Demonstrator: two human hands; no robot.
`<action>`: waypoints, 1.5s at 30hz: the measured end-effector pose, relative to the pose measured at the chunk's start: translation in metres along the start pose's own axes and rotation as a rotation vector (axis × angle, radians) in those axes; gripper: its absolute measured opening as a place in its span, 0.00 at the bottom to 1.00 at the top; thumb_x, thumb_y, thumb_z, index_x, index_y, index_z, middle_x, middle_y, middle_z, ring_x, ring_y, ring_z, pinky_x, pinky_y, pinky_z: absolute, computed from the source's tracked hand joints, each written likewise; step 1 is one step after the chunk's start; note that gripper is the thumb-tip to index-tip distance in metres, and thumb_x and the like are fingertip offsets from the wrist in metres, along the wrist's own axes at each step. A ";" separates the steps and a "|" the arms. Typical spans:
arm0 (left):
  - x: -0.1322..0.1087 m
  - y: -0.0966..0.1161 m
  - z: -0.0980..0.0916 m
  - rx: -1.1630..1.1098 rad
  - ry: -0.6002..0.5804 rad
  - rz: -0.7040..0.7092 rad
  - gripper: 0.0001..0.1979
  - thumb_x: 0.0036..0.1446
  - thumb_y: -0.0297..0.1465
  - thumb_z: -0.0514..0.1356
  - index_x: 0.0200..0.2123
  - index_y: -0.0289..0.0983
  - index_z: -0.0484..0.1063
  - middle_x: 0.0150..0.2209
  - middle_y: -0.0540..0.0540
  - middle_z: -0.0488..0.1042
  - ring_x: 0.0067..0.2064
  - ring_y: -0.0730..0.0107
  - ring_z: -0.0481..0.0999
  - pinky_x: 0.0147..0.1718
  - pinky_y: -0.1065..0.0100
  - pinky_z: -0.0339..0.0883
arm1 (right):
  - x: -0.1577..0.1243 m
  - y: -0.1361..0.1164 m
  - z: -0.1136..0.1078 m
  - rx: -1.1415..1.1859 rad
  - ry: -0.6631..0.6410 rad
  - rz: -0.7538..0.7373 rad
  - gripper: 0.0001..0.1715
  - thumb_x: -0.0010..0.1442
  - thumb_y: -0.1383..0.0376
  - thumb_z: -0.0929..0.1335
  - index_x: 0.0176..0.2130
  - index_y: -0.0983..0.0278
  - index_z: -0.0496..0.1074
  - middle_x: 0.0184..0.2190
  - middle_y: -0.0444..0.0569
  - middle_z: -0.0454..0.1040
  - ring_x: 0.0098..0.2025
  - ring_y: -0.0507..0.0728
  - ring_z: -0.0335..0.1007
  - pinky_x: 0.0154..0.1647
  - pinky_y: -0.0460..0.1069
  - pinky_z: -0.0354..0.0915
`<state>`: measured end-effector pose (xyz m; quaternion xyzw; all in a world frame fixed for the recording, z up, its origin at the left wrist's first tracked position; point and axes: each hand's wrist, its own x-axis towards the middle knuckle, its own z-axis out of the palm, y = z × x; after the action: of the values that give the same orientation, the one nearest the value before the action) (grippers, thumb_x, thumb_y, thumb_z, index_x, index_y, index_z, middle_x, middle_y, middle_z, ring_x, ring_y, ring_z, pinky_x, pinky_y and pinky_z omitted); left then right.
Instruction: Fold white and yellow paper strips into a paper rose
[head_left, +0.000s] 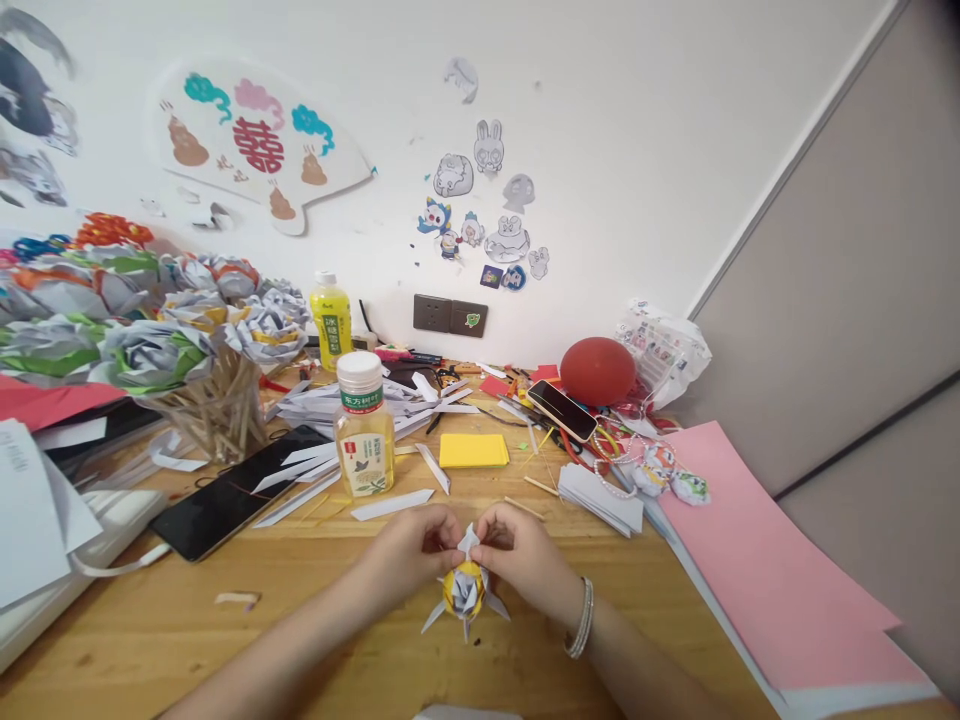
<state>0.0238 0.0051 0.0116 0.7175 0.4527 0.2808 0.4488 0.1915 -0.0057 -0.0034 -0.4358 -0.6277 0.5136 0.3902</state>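
Observation:
Between my two hands, low over the wooden table, is a small white and yellow paper flower [465,590] with pointed white petals sticking out around it. My left hand [424,545] pinches the upper petal from the left side. From the right, my right hand [517,550] pinches the same petal, thumb and fingertips pressed together. A beaded bracelet [582,618] circles my right wrist. Beyond my hands lie loose white paper strips [393,504] and a stack of yellow paper [473,450].
A drink bottle [364,430] stands behind my left hand. To the left are a black tablet [240,500] and a cup of sticks [221,410] bearing paper flowers. A phone [562,410], red balloon [598,371], white paper stack [600,497] and pink sheets [757,560] lie to the right.

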 end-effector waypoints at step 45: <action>-0.002 0.006 0.004 0.128 0.109 -0.019 0.08 0.52 0.35 0.49 0.24 0.40 0.60 0.23 0.51 0.65 0.28 0.64 0.66 0.28 0.67 0.57 | -0.011 -0.017 -0.005 -0.347 0.014 -0.371 0.11 0.59 0.69 0.62 0.42 0.63 0.69 0.37 0.49 0.73 0.40 0.55 0.69 0.41 0.49 0.64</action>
<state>0.0287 0.0008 0.0149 0.7240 0.5005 0.2854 0.3792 0.1968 -0.0161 0.0139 -0.3772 -0.7730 0.3147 0.4015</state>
